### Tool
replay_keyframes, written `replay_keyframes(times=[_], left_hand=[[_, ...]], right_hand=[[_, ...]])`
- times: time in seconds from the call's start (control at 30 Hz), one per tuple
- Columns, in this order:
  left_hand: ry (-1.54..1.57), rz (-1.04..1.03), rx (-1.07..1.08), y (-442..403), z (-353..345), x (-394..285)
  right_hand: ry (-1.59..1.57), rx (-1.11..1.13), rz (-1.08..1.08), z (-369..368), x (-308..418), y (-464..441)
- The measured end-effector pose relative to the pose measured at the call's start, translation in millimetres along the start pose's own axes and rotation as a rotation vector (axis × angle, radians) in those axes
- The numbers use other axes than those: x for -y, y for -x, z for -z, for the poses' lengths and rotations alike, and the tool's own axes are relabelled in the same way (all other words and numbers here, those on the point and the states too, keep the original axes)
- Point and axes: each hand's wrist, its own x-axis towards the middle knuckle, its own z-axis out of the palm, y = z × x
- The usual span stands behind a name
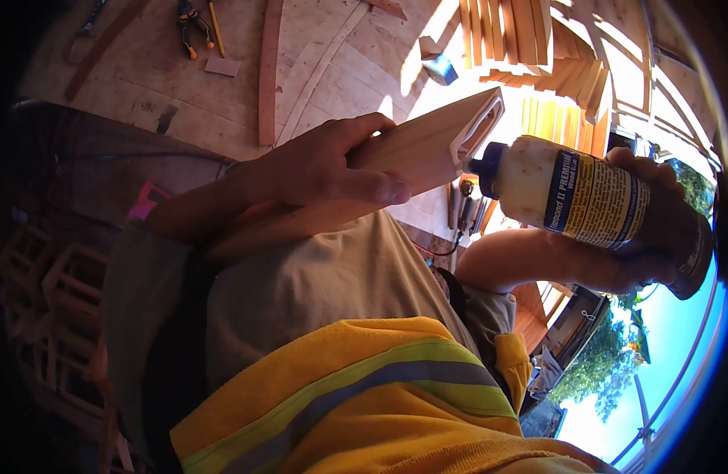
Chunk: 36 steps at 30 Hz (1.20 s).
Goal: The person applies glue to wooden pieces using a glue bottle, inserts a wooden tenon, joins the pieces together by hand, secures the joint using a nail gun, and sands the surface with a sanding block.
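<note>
Sunlight splashed over the plywood desk (238, 103) up at twelve o'clock, with pliers (194, 28) and a pencil (216, 30) at eleven, a curved wooden strip (271, 71) just clockwise of them, and stacked wooden pieces (510, 31) glowing at one! Out at four, a green tree (597, 367) against blue sky. Now to the middle: left hand (317, 166) firmly around a long wooden board (439, 142), near end aimed at two o'clock, whitish lines along that end's edges, remaining length slanting back toward eight beside the forearm. Over at three, right hand (621, 270) clasped about the glue bottle (589, 193), tilted, "Titebond II Premium" on the label, blue cap (491, 167) pointing to ten. Right up at the board's end, touching or just short: impossible to tell!
</note>
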Motion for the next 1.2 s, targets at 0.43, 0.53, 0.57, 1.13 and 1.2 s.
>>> replay_keyframes(times=[0.43, 0.53, 0.57, 1.13, 1.2], left_hand=[[0.012, 0.018, 0.034, 1.3, -2.1, -3.3], [0.01, 0.01, 0.022, 1.5, -1.8, -2.6], [-0.011, 0.015, 0.016, 1.7, -1.3, -2.9], [-0.009, -0.005, 0.029, -1.6, 1.6, -2.3], [-0.011, -0.003, 0.037, -2.4, 1.0, -2.5]], right_hand=[[0.052, -0.168, 0.107, 1.1, -20.4, -13.4], [0.044, -0.195, 0.095, 7.3, -20.4, -13.5], [0.036, -0.208, 0.095, 9.8, -20.7, -13.7], [0.062, -0.162, 0.02, 58.1, -15.7, -16.3], [0.087, -0.263, 0.028, 58.3, -20.0, -16.7]])
